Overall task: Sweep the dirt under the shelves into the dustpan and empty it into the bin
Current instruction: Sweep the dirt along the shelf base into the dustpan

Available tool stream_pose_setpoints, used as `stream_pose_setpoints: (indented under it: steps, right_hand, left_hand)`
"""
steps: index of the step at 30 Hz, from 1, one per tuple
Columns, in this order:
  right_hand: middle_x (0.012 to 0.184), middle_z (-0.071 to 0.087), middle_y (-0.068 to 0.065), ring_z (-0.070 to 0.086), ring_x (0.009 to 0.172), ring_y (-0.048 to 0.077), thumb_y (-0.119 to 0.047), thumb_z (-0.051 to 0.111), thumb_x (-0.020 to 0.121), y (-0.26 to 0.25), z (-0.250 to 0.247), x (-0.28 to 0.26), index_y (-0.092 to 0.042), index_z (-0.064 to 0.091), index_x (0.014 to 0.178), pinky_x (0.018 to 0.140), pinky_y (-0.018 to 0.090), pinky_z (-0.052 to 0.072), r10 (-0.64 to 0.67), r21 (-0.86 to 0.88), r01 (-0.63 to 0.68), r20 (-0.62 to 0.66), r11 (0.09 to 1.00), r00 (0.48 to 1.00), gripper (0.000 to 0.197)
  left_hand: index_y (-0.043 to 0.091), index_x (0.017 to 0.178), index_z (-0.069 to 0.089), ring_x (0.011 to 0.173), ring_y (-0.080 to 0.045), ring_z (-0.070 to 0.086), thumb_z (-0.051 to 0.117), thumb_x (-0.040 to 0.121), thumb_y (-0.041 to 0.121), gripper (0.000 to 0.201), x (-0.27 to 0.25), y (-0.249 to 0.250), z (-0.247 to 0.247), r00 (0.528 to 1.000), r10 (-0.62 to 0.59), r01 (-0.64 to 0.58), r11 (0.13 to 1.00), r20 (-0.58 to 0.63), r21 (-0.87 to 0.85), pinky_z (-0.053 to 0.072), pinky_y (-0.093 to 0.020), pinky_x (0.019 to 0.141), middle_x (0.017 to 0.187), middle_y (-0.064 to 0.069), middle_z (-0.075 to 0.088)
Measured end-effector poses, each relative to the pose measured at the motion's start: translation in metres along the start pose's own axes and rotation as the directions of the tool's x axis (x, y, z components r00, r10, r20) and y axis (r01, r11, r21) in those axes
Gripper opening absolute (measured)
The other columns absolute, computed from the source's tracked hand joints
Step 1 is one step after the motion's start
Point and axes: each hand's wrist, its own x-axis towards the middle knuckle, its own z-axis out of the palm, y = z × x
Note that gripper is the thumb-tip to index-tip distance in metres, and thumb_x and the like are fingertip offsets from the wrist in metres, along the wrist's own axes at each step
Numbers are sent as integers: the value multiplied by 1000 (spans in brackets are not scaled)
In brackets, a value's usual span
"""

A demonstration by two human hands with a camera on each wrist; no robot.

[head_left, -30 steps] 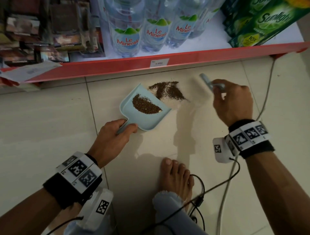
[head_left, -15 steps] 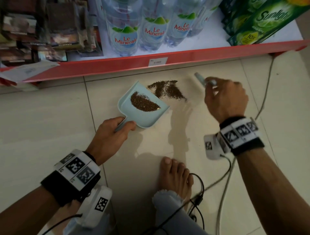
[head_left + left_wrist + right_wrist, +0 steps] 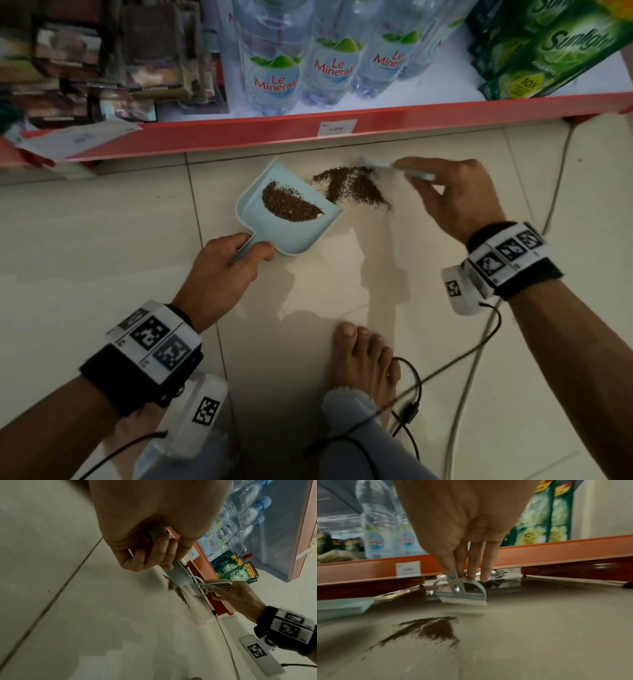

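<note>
Pale blue plastic dustpan [image 3: 301, 233] and brush [image 3: 462, 595] working at brown dirt [image 3: 352, 188] in front of the red shelf [image 3: 376, 120].

The left hand [image 3: 222, 274] is gripping the dustpan's handle, holding the pan on the tiled floor [image 3: 85, 257] with a heap of dirt already lying inside. The right hand [image 3: 455, 198] is pinching the small brush by its handle, bristles hanging just above the floor beside the loose dirt, which is lying just off the pan's open edge. Water bottles [image 3: 274, 68] are standing on the shelf.
</note>
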Motion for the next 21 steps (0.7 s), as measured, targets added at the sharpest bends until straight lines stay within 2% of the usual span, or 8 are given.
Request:
stream_pose_setpoints:
  steps: [2,4,7,9,12,15,18,21]
  right_hand:
    - [101,76,8,72,80,33,-33,54,96,14,-4,0,-31,71,117,70,43,58,110,-102,-119,-89,988,990,27]
    - [101,74,17,66,87,41,-35,50,95,30,-1,11,-32,67,122,75,46,55,293,-238,-313,-115,919,949,32]
    - [108,68,22,59,98,44,-34,47,96,28,18,33,-35,62,129,80,45,48,471,-283,-463,-45,840,881,36]
    - [105,69,23,61,96,43,-30,48,97,16,30,40,-36,62,129,80,44,49,397,-240,-377,39,895,917,35]
    - [93,74,18,69,85,37,-31,51,99,-3,24,33,-33,67,123,80,43,55,142,-129,-120,180,984,973,30]
    - [81,75,12,69,74,35,-38,51,97,-4,0,21,-33,71,115,71,44,56,33,-115,-22,91,993,995,27]
    - [95,73,16,66,83,42,-34,54,93,11,-9,20,-31,70,117,72,48,55,123,-242,-132,-52,961,991,28]
    - [114,67,21,59,101,45,-33,51,95,20,5,36,-24,66,122,83,50,51,354,-303,-353,-55,885,934,32]
  left_hand:
    - [17,77,69,46,-6,37,59,93,37,27,1,-1,-1,1000,-1,1,1000,1,0,32,-23,49,49,11,42]
    - [18,77,69,46,-7,37,59,92,38,27,2,0,2,1000,6,-6,1000,28,-1,32,-23,50,50,11,42]
    - [19,78,69,46,-7,38,58,88,44,30,1,3,2,999,13,-13,1000,37,5,32,-25,52,49,12,42]
    - [17,78,70,46,-6,38,59,93,39,29,1,6,5,999,22,-22,1000,42,7,32,-25,52,49,11,43]
    - [14,79,69,46,-7,37,58,96,34,28,-1,7,4,999,33,-33,999,32,18,32,-25,52,49,11,42]
    - [11,80,69,46,-8,37,59,96,34,29,-4,6,0,1000,29,-29,999,11,17,31,-24,50,49,11,41]
    - [8,82,68,46,-7,36,58,96,33,31,-5,4,0,1000,4,-4,1000,-1,21,31,-24,50,48,11,40]
    - [6,83,68,46,-8,36,59,95,33,31,-3,5,4,1000,-2,2,1000,15,24,31,-24,50,49,11,40]
